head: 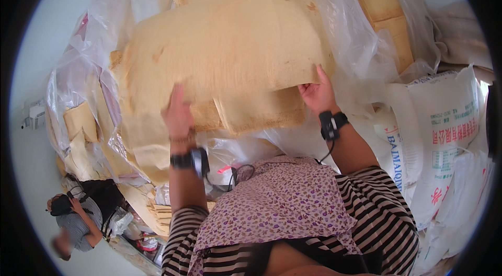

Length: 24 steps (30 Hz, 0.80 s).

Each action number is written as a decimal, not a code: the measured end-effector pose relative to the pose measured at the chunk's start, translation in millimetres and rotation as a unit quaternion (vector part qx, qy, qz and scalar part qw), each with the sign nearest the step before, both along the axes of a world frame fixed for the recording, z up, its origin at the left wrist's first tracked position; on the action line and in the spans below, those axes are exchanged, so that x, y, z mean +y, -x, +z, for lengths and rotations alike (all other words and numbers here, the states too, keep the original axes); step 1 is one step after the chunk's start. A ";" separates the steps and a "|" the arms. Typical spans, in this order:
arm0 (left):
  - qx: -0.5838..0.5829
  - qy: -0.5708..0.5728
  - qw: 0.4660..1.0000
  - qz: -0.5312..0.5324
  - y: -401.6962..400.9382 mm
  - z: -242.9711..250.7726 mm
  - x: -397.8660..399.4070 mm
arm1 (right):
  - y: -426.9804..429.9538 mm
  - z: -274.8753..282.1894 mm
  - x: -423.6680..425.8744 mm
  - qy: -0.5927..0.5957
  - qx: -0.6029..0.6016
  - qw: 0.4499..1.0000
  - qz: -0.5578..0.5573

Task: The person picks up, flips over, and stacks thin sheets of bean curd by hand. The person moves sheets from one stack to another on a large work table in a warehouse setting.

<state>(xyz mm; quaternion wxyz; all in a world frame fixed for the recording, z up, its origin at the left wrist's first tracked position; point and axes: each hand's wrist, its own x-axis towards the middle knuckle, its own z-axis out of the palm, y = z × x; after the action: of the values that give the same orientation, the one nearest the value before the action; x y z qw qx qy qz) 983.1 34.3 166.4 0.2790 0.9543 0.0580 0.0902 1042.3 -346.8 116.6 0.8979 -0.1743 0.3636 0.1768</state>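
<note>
A large thin tan sheet [231, 44], which looks like flatbread, spreads in front of me over more sheets. My right hand [319, 93] pinches its near right edge, with the thumb on top and the fingers curled at the edge. The edge there is lifted, leaving a dark gap above a folded sheet [270, 113] with rough brown edges. My left hand [178, 113] is blurred at the near left part of the sheet; whether it grips anything is unclear. Each wrist wears a black strap with a small device.
Clear plastic sheeting [349, 21] drapes around the pile. White woven sacks [443, 119] bearing print stand at the right. More tan sheets [384, 21] lie at the far right. Further left, a person [78, 217] holds a black object, near a box of wrapped items [147, 242].
</note>
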 end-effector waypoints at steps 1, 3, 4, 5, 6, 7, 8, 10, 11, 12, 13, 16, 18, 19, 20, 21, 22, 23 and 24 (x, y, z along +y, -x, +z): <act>0.006 -0.078 0.997 -0.007 37.4 9.5 1.9 | -0.7 -16.2 -4.6 0.023 0.005 0.999 -0.026; 0.014 -0.113 0.993 0.017 93.1 37.7 -5.5 | 2.3 -26.9 -3.5 0.044 0.016 0.998 -0.046; 0.011 -0.068 0.997 0.047 106.2 55.5 -17.1 | 4.7 -26.8 -1.7 0.034 0.006 0.999 -0.024; 0.013 -0.068 0.996 0.048 118.4 58.0 -18.7 | 7.9 -26.5 0.2 0.023 -0.003 1.000 -0.004; 0.002 0.250 0.948 0.196 132.8 57.9 -19.7 | 13.4 -25.7 5.1 0.025 0.000 1.000 0.000; -0.010 0.537 0.781 0.319 145.3 55.7 -19.2 | 19.7 -25.4 12.5 0.075 0.002 0.997 0.010; 0.026 0.569 0.732 0.373 158.6 46.4 -10.0 | 27.8 -24.1 19.2 0.126 0.005 0.992 0.019; 0.099 0.556 0.719 0.405 194.4 14.1 5.9 | 36.3 -3.3 34.9 0.214 0.012 0.974 0.069; 0.174 0.546 0.702 0.423 212.1 -9.1 16.5 | 38.9 7.8 42.7 0.303 0.013 0.947 0.106; 0.296 0.588 0.654 0.373 207.7 -10.8 16.9 | 41.4 15.5 47.0 0.307 0.012 0.946 0.107; 0.297 0.591 0.652 0.371 207.1 -9.1 16.0 | 44.4 22.3 51.2 0.373 -0.050 0.916 0.138; 0.526 0.359 0.767 0.072 173.2 16.2 -7.1 | 48.8 55.6 66.2 0.473 -0.224 0.836 0.167; 0.361 0.275 0.891 -0.017 140.4 33.6 -29.2 | 42.2 79.4 77.7 0.481 -0.382 0.778 0.132; 0.280 0.281 0.917 -0.046 121.8 43.0 -39.3 | 37.9 90.8 83.0 0.484 -0.387 0.774 0.129; 0.197 0.285 0.935 -0.075 102.1 51.0 -51.5 | 34.2 102.8 86.3 0.452 -0.372 0.798 0.141; 0.119 0.303 0.941 -0.097 83.2 54.9 -65.0 | 32.3 109.6 89.1 0.416 -0.356 0.822 0.155; 0.042 0.317 0.940 -0.115 64.7 57.7 -77.6 | 29.3 105.0 88.3 0.415 -0.359 0.821 0.156; 0.042 0.337 0.929 -0.148 44.6 66.3 -89.6 | 25.2 97.7 83.0 0.415 -0.343 0.810 0.232; 0.042 0.356 0.916 -0.178 28.5 72.7 -99.6 | 24.8 97.0 85.3 0.412 -0.335 0.803 0.270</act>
<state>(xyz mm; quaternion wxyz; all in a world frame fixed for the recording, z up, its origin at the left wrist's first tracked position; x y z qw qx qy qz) 954.6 -65.3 239.2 0.6092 0.7891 -0.0729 -0.0282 1017.5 -261.6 213.7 0.7230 -0.6678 0.0169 0.1763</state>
